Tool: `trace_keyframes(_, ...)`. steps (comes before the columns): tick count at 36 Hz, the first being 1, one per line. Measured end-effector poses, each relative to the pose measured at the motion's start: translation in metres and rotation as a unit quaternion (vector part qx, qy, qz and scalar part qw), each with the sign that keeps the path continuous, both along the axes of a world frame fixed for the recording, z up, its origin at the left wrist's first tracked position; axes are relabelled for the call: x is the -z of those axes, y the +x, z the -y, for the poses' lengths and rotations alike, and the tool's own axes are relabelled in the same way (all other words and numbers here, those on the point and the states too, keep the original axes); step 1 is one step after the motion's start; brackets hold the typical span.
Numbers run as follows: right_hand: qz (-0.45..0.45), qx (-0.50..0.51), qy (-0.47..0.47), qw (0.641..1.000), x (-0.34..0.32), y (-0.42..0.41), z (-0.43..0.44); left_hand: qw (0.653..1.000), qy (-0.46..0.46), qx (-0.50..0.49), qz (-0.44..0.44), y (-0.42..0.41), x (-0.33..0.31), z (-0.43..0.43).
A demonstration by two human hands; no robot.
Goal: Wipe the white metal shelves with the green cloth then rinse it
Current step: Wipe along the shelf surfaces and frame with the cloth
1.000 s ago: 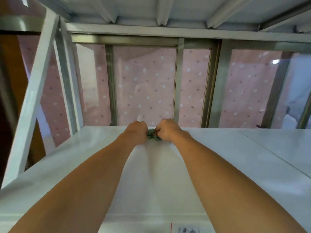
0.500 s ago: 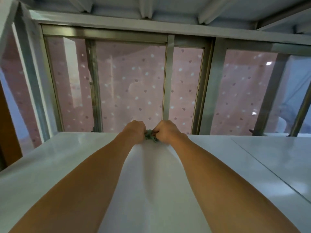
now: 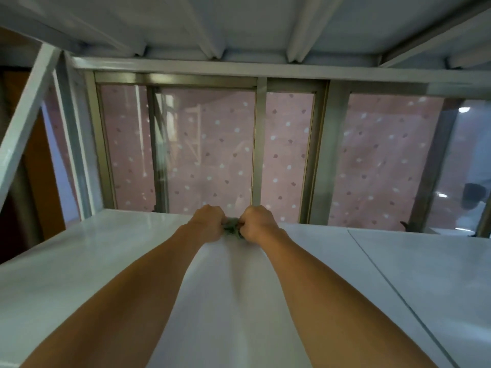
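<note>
Both my arms reach far across the white metal shelf (image 3: 106,266) to its back edge. The green cloth (image 3: 232,227) is bunched small between my fists, and only a dark green scrap of it shows. My left hand (image 3: 208,221) grips the cloth's left side with curled fingers. My right hand (image 3: 257,223) grips its right side the same way. The two fists sit close together on the shelf surface, just in front of the window frame.
Another white shelf (image 3: 239,25) with ribs hangs close overhead. A white diagonal brace (image 3: 25,112) runs at the left. A seam (image 3: 393,296) splits the shelf surface on the right. Behind stands a metal window frame (image 3: 257,144) with pink dotted covering.
Both hands stay together at the back edge with the cloth between them. The view has swung back to the right, so the diagonal brace shows again at the left.
</note>
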State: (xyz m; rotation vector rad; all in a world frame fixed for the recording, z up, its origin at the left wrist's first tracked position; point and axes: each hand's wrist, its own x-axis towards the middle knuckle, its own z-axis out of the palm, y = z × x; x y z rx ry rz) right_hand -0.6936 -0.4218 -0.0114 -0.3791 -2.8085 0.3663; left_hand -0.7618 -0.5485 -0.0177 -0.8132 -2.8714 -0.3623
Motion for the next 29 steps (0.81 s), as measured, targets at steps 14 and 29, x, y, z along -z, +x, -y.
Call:
trace_keyframes(14, -0.016, 0.033, -0.018, 0.999, 0.004, 0.089, 0.041, 0.997, -0.052, 0.021, -0.045, 0.094, -0.001, 0.037)
trace_keyframes(29, 0.004, 0.046, -0.002, 0.999, 0.004, 0.238, 0.139, 0.997, -0.047, 0.038, -0.054, 0.236, 0.003, 0.130)
